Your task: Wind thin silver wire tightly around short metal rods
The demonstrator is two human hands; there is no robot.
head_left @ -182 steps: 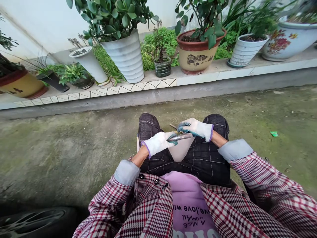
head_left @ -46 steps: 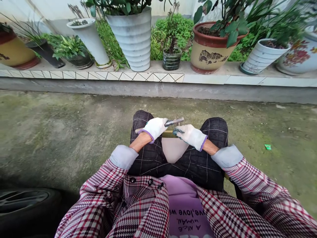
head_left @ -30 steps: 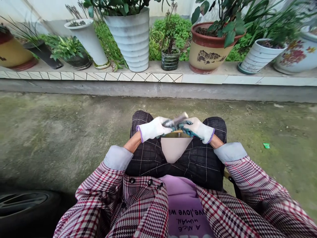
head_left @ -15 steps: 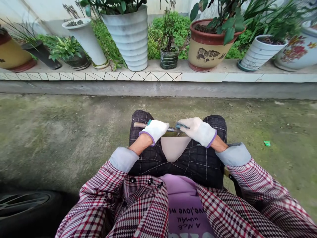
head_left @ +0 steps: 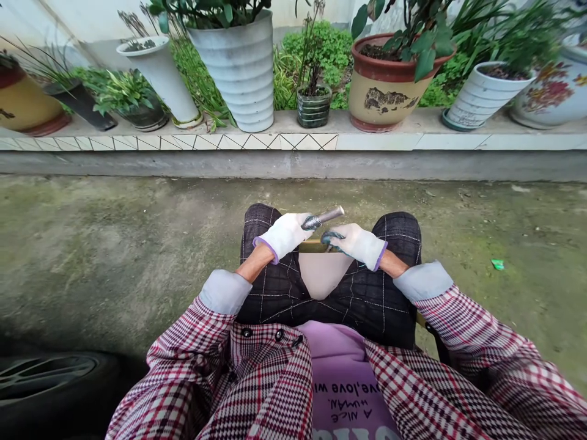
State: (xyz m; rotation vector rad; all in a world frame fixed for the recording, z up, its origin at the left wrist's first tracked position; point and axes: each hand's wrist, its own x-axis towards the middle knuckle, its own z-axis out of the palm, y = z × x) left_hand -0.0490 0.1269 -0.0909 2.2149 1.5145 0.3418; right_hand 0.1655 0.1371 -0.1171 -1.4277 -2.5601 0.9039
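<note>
I sit with both gloved hands over my knees. My left hand is closed around a grey metal tool whose blade sticks out to the right and slightly upward. My right hand is closed on the end of a thin yellowish-brown stick that lies across my lap beneath the tool. The two hands are a few centimetres apart. The tool's tip is above my right hand's fingers, and the tool's handle is hidden inside my left glove.
A tiled ledge ahead carries several potted plants: a tall white ribbed pot, a brown pot and a small dark pot. Mossy concrete ground lies between. A tyre sits at lower left, a green scrap at right.
Half a second ago the tool lay level along the stick between my hands; now my left hand has lifted its tip up and right, and my right hand has drawn back a little.
</note>
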